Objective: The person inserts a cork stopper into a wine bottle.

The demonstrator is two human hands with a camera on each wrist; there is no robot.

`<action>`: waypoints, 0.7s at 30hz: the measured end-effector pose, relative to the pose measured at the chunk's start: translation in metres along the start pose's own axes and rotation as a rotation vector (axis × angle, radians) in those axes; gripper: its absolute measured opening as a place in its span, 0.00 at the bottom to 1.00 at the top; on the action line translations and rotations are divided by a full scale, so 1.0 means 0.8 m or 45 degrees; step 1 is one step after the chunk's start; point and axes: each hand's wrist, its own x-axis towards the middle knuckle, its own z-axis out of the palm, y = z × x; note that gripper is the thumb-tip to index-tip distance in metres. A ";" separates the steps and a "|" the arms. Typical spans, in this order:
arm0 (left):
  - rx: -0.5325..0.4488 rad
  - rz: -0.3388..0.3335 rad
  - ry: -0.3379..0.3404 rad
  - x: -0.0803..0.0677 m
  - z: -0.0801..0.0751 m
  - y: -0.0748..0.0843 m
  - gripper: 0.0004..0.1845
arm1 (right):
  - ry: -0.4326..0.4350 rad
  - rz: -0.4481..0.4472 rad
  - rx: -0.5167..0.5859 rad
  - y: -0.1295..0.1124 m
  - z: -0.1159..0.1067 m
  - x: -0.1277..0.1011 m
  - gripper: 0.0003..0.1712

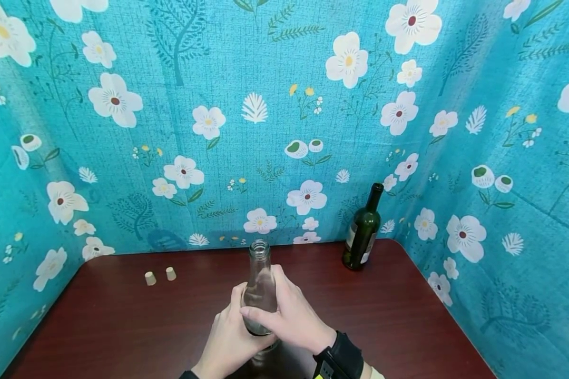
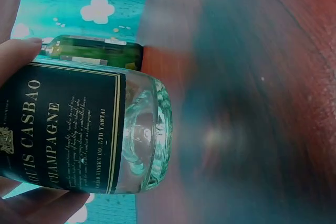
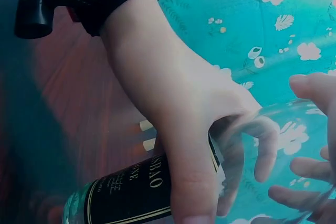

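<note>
Cloth walls (image 1: pixel 237 152): turquoise fabric hanging behind the tabletop and along its left and right sides, with soft vertical folds and a slanting crease on the right
Print: large white flowers (image 1: pixel 115 100), pale leaf sprigs, small yellow blooms, darker blue trees (image 1: pixel 177 42)
Tabletop (image 1: pixel 99 316): dark reddish brown, faintly grained, far corners rounded, far edge along the cloth
Light: soft, with paler patches on the fabric

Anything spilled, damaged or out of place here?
Nothing stands out: the clear bottle shows no visible damage, the green bottle stands upright, the two corks sit close together, and no spill shows on the table.
</note>
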 end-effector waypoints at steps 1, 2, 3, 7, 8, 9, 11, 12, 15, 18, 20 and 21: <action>-0.007 -0.009 -0.009 -0.001 0.001 -0.001 0.56 | -0.001 0.010 0.005 0.002 0.001 -0.001 0.33; -0.011 -0.016 -0.019 -0.002 0.002 -0.003 0.56 | -0.002 0.018 0.012 0.003 0.003 -0.002 0.32; -0.015 -0.021 -0.025 -0.003 0.003 -0.004 0.56 | -0.001 0.022 0.012 0.005 0.004 -0.003 0.32; -0.012 -0.037 -0.040 -0.008 0.006 -0.009 0.56 | 0.003 0.025 -0.003 0.012 0.011 -0.007 0.32; -0.009 -0.042 -0.042 -0.008 0.007 -0.011 0.56 | 0.001 0.024 -0.009 0.013 0.012 -0.008 0.32; -0.011 -0.045 -0.043 -0.009 0.007 -0.012 0.56 | 0.002 0.024 -0.018 0.014 0.013 -0.008 0.32; -0.011 -0.041 -0.044 -0.009 0.008 -0.015 0.56 | 0.002 0.030 -0.025 0.017 0.015 -0.008 0.33; -0.014 -0.036 -0.041 -0.008 0.009 -0.017 0.56 | 0.003 0.035 -0.027 0.018 0.015 -0.008 0.33; -0.038 -0.020 -0.043 -0.003 0.009 -0.021 0.56 | 0.008 0.050 -0.026 0.022 0.016 -0.006 0.35; -0.060 -0.026 -0.065 0.002 0.007 -0.024 0.55 | 0.017 0.058 -0.028 0.027 0.015 -0.002 0.36; -0.061 -0.043 -0.077 0.006 0.007 -0.025 0.55 | 0.033 0.063 -0.035 0.031 0.015 0.002 0.36; -0.055 -0.054 -0.082 0.007 0.006 -0.025 0.56 | 0.047 0.069 -0.040 0.033 0.014 0.005 0.36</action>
